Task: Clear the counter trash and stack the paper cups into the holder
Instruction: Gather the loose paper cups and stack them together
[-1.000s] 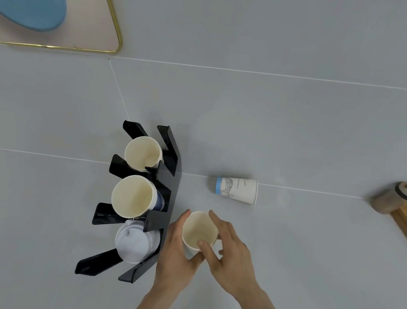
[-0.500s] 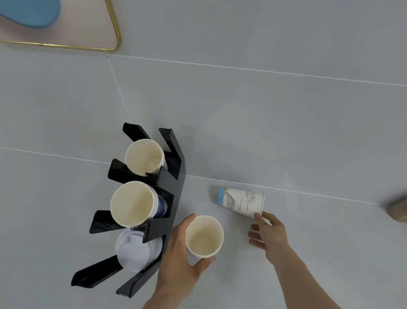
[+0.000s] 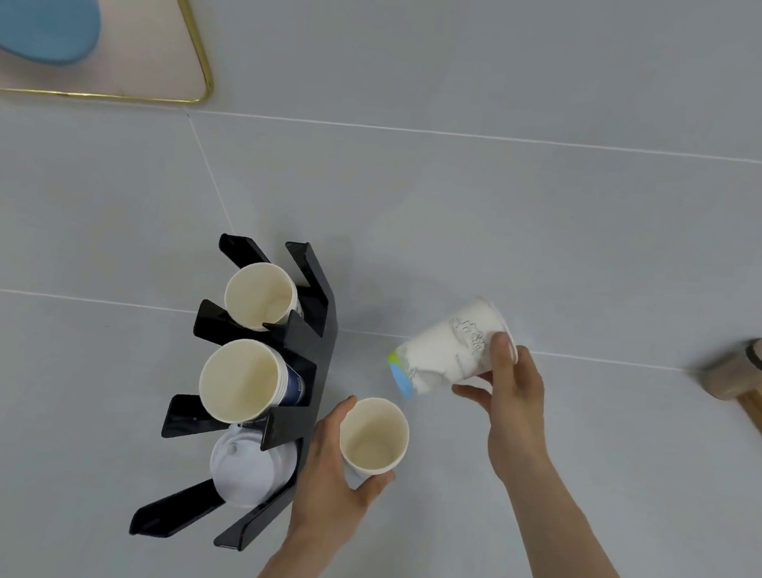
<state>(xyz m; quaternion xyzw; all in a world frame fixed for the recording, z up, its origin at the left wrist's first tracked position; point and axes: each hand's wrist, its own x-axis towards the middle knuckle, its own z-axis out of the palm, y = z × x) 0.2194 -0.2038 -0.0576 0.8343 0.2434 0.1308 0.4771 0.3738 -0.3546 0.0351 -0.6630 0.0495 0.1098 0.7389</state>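
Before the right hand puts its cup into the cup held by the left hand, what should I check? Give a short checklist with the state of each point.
1. Left hand grip on upright cup: ok.
2. Right hand grip on printed cup: ok.
3. Upright cup empty inside: ok.
4. Printed cup turned base-down for nesting: not ok, tilted sideways.
5. Printed cup empty: cannot tell.
6. Free room in holder: cannot tell.

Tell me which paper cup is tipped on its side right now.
The printed cup in the right hand, blue-banded base pointing left; the others face mouth up.
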